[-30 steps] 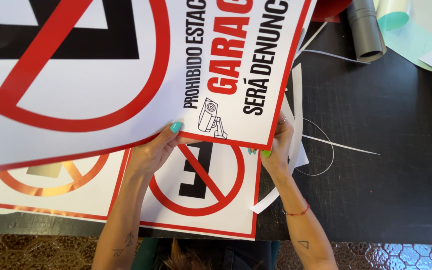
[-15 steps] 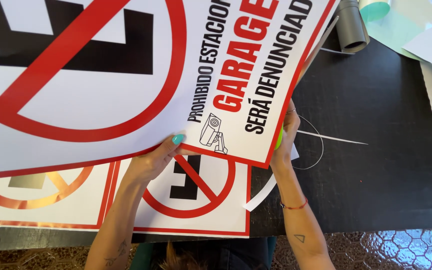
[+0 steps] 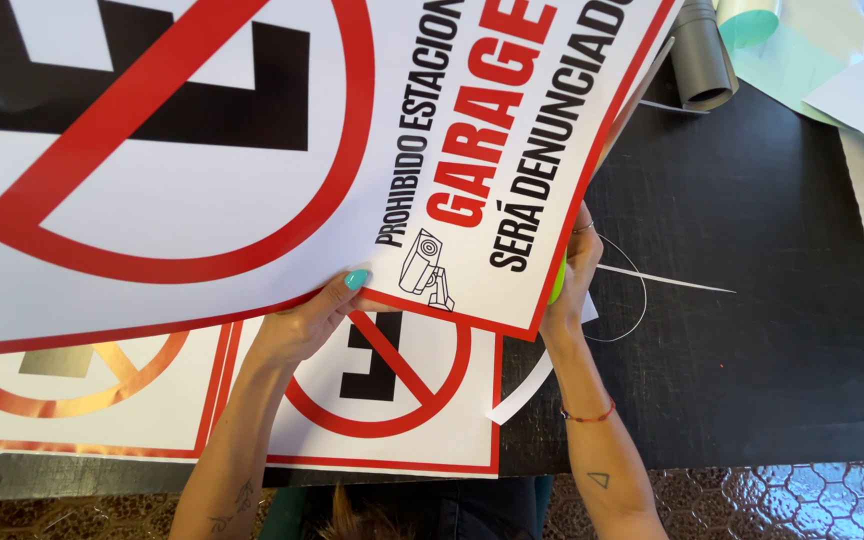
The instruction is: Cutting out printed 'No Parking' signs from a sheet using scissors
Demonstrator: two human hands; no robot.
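Both hands, left and right, pinched the lifted sign's lower edge above the tabletop's near edge.

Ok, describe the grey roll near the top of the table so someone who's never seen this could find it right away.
Start at the black tabletop and follow the right edge of the big white no-parking sign, lifted by both hands, up to the picture's top. There, just past the sign's corner, lies the grey roll, its open end facing the viewer. Its neighbour to the right is a mint-green roll; this one is dull dark grey.
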